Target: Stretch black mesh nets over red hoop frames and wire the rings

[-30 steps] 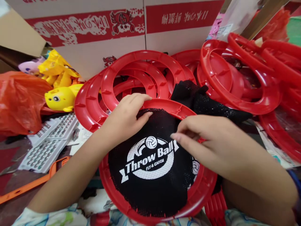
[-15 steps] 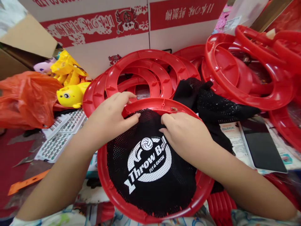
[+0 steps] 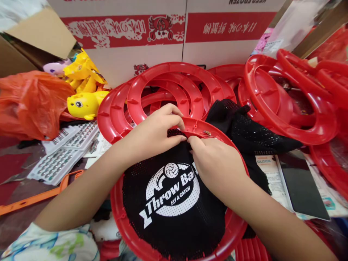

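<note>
A round red plastic ring [image 3: 119, 217] lies in front of me with black mesh fabric [image 3: 201, 232] spread across it, printed in white with "Throw Ball". Pegs stick up along the ring's inner edge, and the mesh edge runs over them at the near side. At the far edge, my left hand [image 3: 160, 132] pinches the mesh between thumb and fingers. Close beside it, my right hand [image 3: 217, 163] is closed on the same mesh edge, its fingertips partly hidden. A small brownish bit [image 3: 207, 133] rests on the ring near my right hand.
Red rings [image 3: 174, 70] are piled behind, with more red rings [image 3: 320, 127] at right. Loose black mesh [image 3: 241, 127] and a phone [image 3: 304, 185] lie right. Leftward are yellow toys [image 3: 84, 105], an orange bag [image 3: 29, 105], battery trays [image 3: 59, 156] and an orange strip [image 3: 40, 195]. Cartons [image 3: 130, 54] stand behind.
My left hand has moved right along the far edge, up to my right hand, and now pinches the mesh there. The camera view has shifted slightly.
</note>
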Demonstrator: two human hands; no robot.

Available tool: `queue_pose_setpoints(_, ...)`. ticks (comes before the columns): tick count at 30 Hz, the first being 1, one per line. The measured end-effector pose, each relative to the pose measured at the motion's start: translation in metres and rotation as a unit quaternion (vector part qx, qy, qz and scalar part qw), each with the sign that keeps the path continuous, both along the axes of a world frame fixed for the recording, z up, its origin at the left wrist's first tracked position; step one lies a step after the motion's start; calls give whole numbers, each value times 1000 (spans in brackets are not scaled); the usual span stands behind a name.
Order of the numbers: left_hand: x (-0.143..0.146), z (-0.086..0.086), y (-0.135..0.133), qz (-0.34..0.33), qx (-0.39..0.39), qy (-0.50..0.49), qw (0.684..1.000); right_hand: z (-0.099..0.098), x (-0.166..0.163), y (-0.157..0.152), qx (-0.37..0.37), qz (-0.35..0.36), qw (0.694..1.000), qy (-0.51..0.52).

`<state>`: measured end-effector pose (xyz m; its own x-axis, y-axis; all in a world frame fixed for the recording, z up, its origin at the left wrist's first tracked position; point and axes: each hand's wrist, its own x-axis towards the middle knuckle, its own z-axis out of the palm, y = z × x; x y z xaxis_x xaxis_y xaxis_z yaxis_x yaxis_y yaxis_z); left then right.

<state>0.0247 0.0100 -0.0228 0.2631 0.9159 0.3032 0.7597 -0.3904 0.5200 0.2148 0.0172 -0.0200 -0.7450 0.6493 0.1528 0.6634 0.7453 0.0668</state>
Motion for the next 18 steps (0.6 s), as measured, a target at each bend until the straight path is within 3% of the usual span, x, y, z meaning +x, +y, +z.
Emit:
queue_pose_setpoints(3, 1, -5, -1, 10, 16, -23, 1000, 1, 4, 3, 14, 18, 998, 62)
queue_pose_setpoints(8, -2, -6, -1, -9, 3, -48, 999, 14, 17, 13, -49, 66, 982, 171)
queue_pose_setpoints(12, -7, -6, 1, -13, -20, -79, 997, 21, 22, 17, -54, 88, 982, 159)
queue_pose_setpoints(18, -4, -8, 1, 14, -11, -97, 995, 17, 19, 20, -54, 86, 982, 161)
